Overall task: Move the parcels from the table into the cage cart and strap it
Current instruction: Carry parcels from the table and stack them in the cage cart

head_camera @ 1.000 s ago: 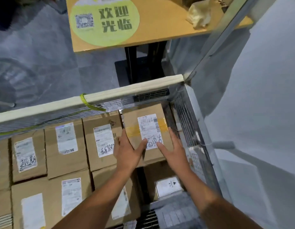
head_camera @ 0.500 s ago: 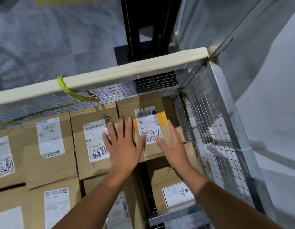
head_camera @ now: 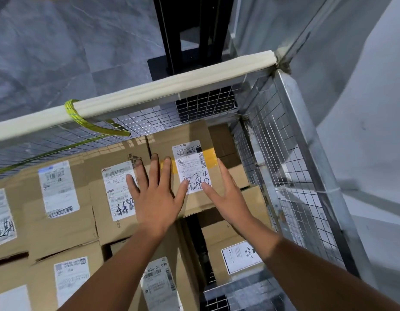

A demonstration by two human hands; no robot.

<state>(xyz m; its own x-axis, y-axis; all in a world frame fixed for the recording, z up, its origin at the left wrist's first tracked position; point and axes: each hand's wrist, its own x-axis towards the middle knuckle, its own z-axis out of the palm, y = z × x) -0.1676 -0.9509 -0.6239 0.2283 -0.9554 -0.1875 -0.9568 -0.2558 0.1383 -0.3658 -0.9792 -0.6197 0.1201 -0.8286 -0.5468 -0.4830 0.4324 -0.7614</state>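
Note:
A cardboard parcel with a white label and yellow tape lies in the far right corner of the wire cage cart, on top of other boxes. My left hand rests flat on its left part, fingers spread, overlapping the neighbouring parcel. My right hand lies flat on its right part, thumb on the label. Neither hand grips anything. Several more labelled parcels fill the cart to the left. A yellow-green strap is looped round the padded top rail.
A lower box with a "HEAVY" label sits below a dark gap near the right mesh wall. Beyond the rail is grey tiled floor and a black table leg. A grey wall runs along the right.
The view tilted down and the table top left the frame. Both hands went from holding the parcel's sides to lying flat on top of it, fingers spread.

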